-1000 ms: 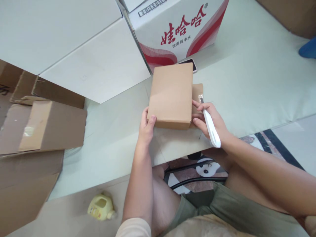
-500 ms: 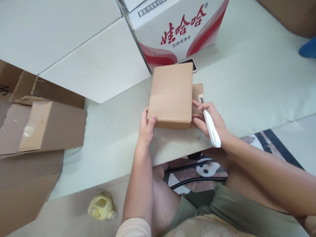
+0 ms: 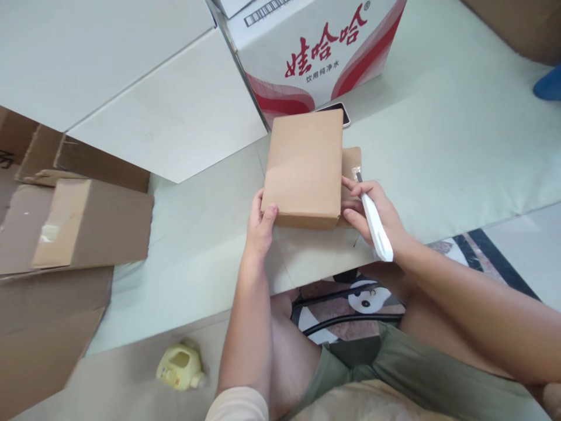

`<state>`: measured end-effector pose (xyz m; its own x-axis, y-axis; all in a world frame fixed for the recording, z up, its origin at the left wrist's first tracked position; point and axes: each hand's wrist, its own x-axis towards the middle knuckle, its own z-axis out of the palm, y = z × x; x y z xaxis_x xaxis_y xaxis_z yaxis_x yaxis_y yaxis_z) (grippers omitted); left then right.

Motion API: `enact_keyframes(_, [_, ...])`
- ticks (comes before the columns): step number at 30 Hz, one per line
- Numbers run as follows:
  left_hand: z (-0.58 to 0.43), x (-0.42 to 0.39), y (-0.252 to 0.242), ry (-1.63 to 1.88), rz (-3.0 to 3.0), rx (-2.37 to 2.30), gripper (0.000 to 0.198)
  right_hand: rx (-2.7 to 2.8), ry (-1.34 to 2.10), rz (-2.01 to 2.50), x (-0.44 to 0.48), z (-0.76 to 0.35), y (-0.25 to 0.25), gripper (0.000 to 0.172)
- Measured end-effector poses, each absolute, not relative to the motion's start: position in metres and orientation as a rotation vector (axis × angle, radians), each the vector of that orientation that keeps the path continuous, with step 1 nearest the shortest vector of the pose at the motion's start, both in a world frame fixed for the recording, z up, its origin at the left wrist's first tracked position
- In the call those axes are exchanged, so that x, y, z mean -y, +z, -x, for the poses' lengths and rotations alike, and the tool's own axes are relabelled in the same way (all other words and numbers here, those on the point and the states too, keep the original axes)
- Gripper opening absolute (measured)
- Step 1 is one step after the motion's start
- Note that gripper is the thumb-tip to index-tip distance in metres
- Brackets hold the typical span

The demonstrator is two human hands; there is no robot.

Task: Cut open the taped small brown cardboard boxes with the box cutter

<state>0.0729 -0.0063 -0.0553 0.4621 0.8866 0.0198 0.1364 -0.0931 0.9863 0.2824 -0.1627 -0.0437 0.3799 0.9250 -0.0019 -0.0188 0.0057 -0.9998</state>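
A small brown cardboard box [image 3: 304, 164] sits over the pale green tabletop. A side flap [image 3: 351, 159] with a bit of clear tape sticks out on its right. My left hand [image 3: 260, 221] grips the box's near left corner, thumb on top and fingers along the side. In my right hand [image 3: 380, 211] lies a white utility knife [image 3: 377, 229], its dark blade tip pointing away from me by the taped flap. The right fingers also reach the right side of the box, where the fingertips are partly hidden.
A white carton with red lettering [image 3: 322, 55] stands behind the box, a phone [image 3: 346, 114] in front of it. White panels [image 3: 170, 105] rise at left, with brown cartons [image 3: 111, 222] beside them. A yellow jug [image 3: 179, 366] is on the floor. Something blue [image 3: 547, 86] shows far right.
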Motion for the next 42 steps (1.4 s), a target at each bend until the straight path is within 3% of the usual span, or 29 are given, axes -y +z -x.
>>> enact_keyframes(20, [-0.0729, 0.0051, -0.0583, 0.813, -1.572, -0.911, 0.078, 0.959, 0.859, 1.351, 0.163, -0.2835, -0.0467, 0.025])
enact_keyframes(42, [-0.0753, 0.0077, -0.0541, 0.811, -1.569, -0.948, 0.083, 0.924, 0.86, 1.381, 0.1628, -0.2831, -0.0415, 0.034])
